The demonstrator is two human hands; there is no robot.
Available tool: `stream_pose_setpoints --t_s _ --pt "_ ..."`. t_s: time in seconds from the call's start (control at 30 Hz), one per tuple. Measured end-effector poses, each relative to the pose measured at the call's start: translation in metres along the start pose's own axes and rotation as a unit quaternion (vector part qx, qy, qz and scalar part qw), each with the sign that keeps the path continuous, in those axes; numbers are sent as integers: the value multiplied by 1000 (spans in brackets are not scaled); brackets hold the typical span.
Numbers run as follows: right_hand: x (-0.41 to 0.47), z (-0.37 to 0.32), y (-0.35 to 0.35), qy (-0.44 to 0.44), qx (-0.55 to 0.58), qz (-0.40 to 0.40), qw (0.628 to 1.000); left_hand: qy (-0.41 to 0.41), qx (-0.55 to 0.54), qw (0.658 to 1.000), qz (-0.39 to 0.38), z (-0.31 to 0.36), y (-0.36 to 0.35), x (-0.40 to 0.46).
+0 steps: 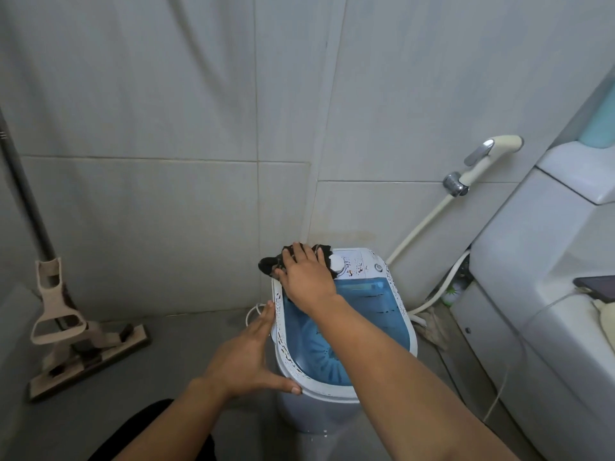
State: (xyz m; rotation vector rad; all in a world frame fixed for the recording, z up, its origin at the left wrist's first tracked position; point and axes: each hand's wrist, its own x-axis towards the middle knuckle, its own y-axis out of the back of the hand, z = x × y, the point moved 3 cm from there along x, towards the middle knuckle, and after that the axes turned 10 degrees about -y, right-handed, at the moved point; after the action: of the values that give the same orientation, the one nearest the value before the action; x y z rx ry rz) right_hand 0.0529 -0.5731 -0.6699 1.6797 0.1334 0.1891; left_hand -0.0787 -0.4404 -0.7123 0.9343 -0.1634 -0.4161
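A small white washing machine [404, 331] with a blue transparent lid [376, 294] stands on the floor in the corner. A black cloth [268, 265] lies on the machine's far left corner, by the control panel with its dial [336, 262]. My right hand [307, 276] lies flat on that cloth with straight fingers, pressing it down; the arm crosses over the lid. My left hand [248, 354] rests against the machine's left rim, fingers straight along the side and thumb at the front edge.
A flat mop [85, 354] with a beige wringer leans at the left wall. A bidet sprayer [482, 161] with its hose hangs on the tiled wall. A white toilet [539, 294] stands at the right, with a dark phone [597, 287] on it.
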Motion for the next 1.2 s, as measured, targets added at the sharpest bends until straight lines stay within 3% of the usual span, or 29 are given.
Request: stream_pose_setpoints --t_s 0.3,0.5,0.63,0.9,1.2 --pt "-36 22 2 42 28 -40 998 -6 9 1000 5 7 3 -2" --pt "-18 13 7 43 -19 -17 999 -4 0 1000 3 10 6 -3" --pt "14 8 23 10 -46 -25 999 -8 -8 1000 0 12 8 -2" --pt "44 45 54 -82 -3 -126 989 -2 7 1000 -6 9 9 -3" --pt "41 113 70 -162 77 -83 980 6 3 1000 -10 9 8 -3"
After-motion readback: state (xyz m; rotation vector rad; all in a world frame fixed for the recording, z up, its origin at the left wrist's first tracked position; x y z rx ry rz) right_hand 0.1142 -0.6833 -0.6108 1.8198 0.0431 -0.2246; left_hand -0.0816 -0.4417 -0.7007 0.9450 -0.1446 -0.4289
